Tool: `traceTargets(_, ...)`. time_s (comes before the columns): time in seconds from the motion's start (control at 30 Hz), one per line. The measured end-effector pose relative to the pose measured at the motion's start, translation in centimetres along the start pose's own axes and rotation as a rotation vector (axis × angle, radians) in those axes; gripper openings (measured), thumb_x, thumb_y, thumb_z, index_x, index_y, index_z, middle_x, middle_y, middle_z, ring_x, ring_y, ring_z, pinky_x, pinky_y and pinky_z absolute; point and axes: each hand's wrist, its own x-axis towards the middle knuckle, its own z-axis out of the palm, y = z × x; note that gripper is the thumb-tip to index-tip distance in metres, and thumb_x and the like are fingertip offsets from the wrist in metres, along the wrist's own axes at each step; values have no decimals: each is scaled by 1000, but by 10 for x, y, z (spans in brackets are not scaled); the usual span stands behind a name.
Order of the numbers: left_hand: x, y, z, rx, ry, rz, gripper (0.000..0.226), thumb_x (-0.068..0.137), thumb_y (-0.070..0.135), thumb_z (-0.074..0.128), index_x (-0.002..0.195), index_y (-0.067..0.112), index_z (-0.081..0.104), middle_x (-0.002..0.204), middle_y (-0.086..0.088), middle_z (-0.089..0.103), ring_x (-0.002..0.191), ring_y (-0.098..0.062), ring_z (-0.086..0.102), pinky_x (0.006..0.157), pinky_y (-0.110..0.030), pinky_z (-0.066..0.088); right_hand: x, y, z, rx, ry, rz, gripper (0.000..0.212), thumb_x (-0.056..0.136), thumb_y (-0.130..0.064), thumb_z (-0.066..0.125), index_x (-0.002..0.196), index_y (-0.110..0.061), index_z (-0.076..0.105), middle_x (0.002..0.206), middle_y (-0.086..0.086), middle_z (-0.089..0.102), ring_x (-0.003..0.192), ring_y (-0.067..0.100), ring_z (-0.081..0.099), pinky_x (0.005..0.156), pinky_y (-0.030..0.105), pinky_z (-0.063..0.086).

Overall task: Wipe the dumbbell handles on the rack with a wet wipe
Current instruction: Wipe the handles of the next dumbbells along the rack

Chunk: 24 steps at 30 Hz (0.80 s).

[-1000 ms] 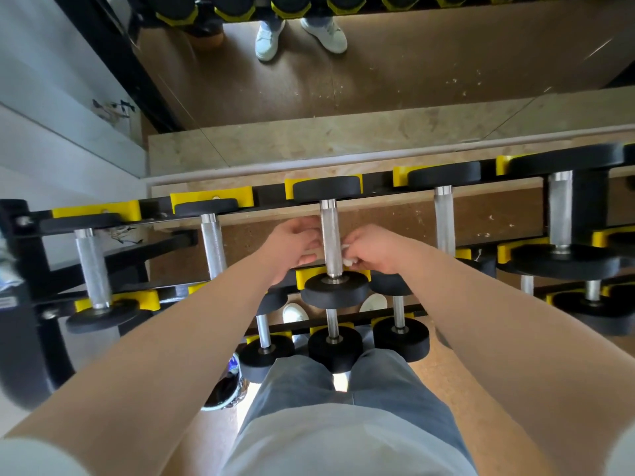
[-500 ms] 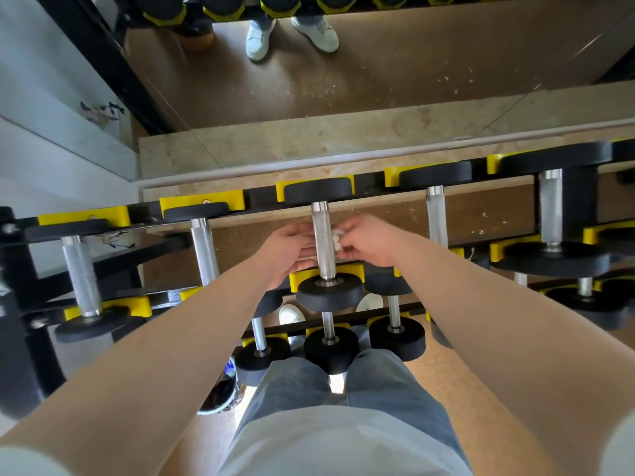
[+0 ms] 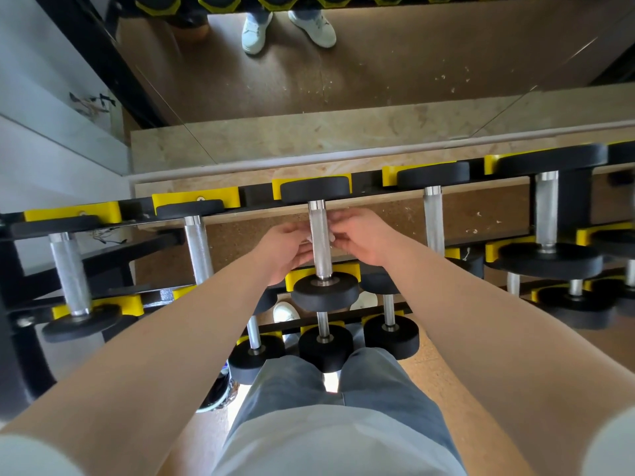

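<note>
Knurled steel, the middle dumbbell handle (image 3: 322, 261) of five on top had one white wet wipe (image 3: 331, 237) pinched around it by the left hand (image 3: 285, 249) and right hand (image 3: 361, 239).

The wet wipe (image 3: 331, 237) shows only as small white scraps on either side of the handle (image 3: 319, 249). The rest is hidden under the fingertips of the right hand (image 3: 364, 239). Whether the left hand (image 3: 284, 248) grips the wipe or the bar cannot be told. Forearms and knees cover parts of the lower dumbbells (image 3: 325, 348). The rightmost dumbbell (image 3: 618, 243) is cut off by the edge. The object on the floor (image 3: 220, 393) beside the left knee is unreadable.
</note>
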Motion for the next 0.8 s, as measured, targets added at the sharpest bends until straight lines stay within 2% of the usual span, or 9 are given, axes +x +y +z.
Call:
traceTargets(0.07,-1,-2,-4,101,-11,-27,19,104,6,51,103,12,69,86,-4,78,77,-12,75,68,-21,60,-3,4,-2,-219,-34,94,35,93,14,57,124,2,67,115,18,74,103,29,74,91,39,61)
traceTargets(0.13,-4,-7,-8,377,-20,-82,15,99,7,60,106,15,72,89,-4,77,81,-12,70,68,-19,57,-9,7,-4,-511,-77,209,36,92,13,60,125,-1,66,115,15,74,99,24,75,87,35,63)
traceTargets(0.2,-3,-11,-10,541,-9,-101,17,94,5,66,98,20,74,93,-6,75,85,-13,68,72,-20,58,-13,6,-2,-628,-93,257,36,92,14,59,124,-1,66,111,12,73,96,21,75,83,31,63)
traceTargets(0.37,0,6,-1,29,24,-1,22,100,-1,54,99,13,71,83,-3,79,77,-14,74,68,-23,59,4,-6,4,-93,86,93,46,91,22,51,134,5,56,124,23,67,99,31,75,80,37,64)
traceTargets(0.43,9,12,-2,-50,45,-2,23,104,1,49,104,12,69,89,-3,79,84,-19,74,76,-29,59,7,-9,6,24,129,34,45,91,22,51,133,7,56,122,25,68,103,34,73,81,38,64)
traceTargets(0.53,13,12,-5,-9,-27,-82,22,106,5,48,116,11,68,108,-9,76,95,-25,75,82,-36,62,-5,-7,5,70,112,16,34,94,19,51,125,8,61,113,23,72,95,30,76,76,32,63)
traceTargets(0.67,17,12,-5,-102,-41,-37,24,105,-2,44,106,8,66,98,-12,76,80,-19,77,69,-30,63,-13,3,-1,-5,150,9,40,95,16,49,127,-2,65,121,19,71,109,30,71,85,33,61)
traceTargets(0.73,23,12,-3,-200,-19,4,26,104,-7,43,107,4,67,94,-14,76,80,-21,76,73,-28,63,-15,7,-5,-107,195,38,41,95,13,51,122,-14,67,124,12,70,111,25,69,85,33,60)
traceTargets(0.8,28,9,-6,-82,-44,33,27,102,-10,45,114,0,66,98,-13,74,87,-20,69,77,-22,59,-17,8,-9,-147,242,67,39,96,12,52,116,-18,67,122,8,69,108,22,69,82,31,60)
